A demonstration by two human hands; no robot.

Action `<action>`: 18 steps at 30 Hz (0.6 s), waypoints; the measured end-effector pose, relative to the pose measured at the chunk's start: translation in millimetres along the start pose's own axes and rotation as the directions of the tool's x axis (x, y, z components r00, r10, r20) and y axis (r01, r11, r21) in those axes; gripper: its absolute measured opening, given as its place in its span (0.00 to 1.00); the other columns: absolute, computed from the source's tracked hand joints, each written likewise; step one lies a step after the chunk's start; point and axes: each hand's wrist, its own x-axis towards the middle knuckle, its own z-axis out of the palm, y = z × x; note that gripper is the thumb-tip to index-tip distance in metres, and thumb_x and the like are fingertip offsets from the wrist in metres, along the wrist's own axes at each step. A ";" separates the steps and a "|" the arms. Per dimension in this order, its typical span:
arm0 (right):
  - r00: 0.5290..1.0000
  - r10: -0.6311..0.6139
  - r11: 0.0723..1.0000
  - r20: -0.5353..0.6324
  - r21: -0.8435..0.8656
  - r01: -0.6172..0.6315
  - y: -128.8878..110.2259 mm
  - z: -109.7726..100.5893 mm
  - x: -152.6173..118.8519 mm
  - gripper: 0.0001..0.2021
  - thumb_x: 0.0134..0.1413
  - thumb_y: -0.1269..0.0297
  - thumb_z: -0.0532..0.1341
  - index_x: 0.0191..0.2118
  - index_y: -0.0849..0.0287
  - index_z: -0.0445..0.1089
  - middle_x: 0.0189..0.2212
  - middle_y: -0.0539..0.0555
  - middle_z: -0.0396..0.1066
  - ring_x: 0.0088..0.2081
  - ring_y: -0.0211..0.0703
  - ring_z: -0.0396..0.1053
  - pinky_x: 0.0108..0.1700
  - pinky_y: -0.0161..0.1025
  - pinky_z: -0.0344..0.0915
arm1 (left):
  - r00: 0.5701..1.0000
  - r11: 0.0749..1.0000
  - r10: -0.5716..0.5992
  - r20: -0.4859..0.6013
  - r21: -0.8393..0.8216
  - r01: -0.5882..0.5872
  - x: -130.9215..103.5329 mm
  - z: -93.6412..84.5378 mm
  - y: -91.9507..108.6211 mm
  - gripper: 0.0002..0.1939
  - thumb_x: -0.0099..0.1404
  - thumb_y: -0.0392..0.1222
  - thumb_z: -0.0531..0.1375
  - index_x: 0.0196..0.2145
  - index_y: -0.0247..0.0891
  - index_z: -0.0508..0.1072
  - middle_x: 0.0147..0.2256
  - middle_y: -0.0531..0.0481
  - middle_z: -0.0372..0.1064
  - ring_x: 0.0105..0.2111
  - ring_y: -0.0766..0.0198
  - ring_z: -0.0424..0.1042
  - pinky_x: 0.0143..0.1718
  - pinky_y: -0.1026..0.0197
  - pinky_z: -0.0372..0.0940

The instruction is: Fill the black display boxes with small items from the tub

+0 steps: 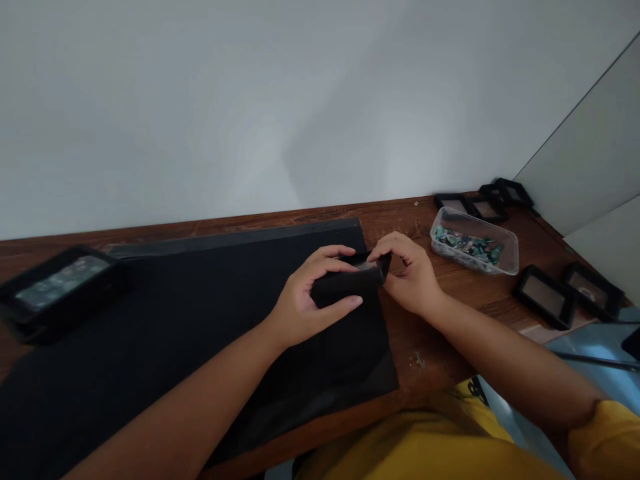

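Observation:
Just above the black mat [200,320], a small black box [345,285] is held between both hands. My left hand [310,293] wraps round its left part, with the thumb along the near side and the fingers over the far edge. My right hand [410,273] pinches the box's right end, its index finger reaching over the rim and its thumb below. Something pale shows inside the box, too small to make out.
Right of the hands, a clear plastic tub [475,241] holds green and pinkish stone chips. Black frames [545,297] lie near it and others [485,208] behind it. A black case with a clear window [60,283] stands at the left. A pale wall [225,100] rises behind the table.

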 end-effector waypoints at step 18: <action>0.967 -0.082 0.995 -0.243 0.032 0.093 -11.0 2.4 -4.3 0.15 0.52 0.67 0.67 0.46 0.50 0.68 0.44 0.54 0.75 0.47 0.50 0.74 0.53 0.51 0.71 | 0.999 1.000 -0.016 -0.037 -0.001 0.016 -1.2 4.1 -15.1 0.06 0.67 0.45 0.68 0.42 0.45 0.81 0.53 0.45 0.79 0.54 0.50 0.78 0.59 0.45 0.73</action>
